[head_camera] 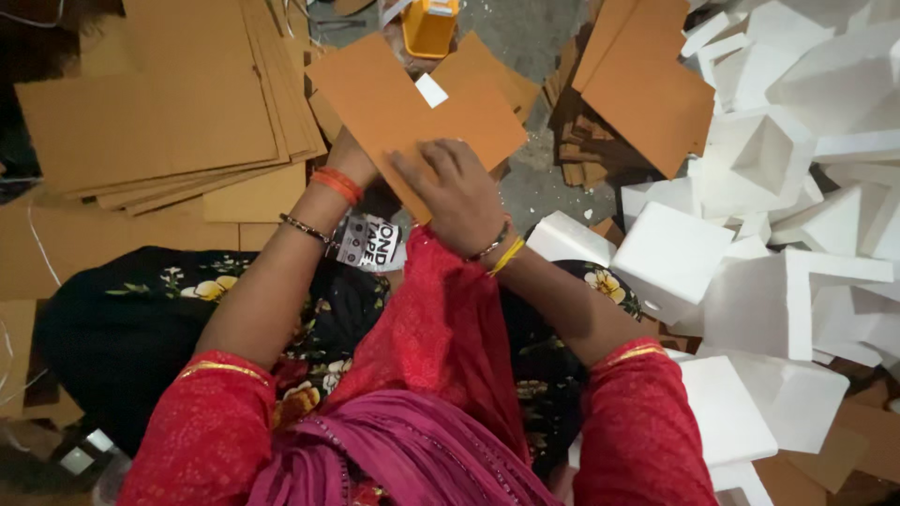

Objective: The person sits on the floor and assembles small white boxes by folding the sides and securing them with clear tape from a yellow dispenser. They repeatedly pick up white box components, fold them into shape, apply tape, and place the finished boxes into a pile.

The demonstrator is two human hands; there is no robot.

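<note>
Both hands work one brown cardboard sheet (412,112), held just above the lap in front of the person. The right hand (455,187) lies flat on the sheet's near edge, fingers curled and pressing down on it — its grip closed on the board. The left hand (352,159) is mostly hidden beneath the sheet; it seems to support the underside, though I cannot tell how its fingers stand. A small white patch (431,90) sits on the sheet beyond the right hand.

The board looks light and stiff, liable to crease if bent — best held by its edges. A tape roll (370,242) lies just behind the left wrist. White foam blocks (670,248) pile up to the right, a stack of cardboard sheets (169,103) to the left, and a yellow container (429,26) stands beyond.
</note>
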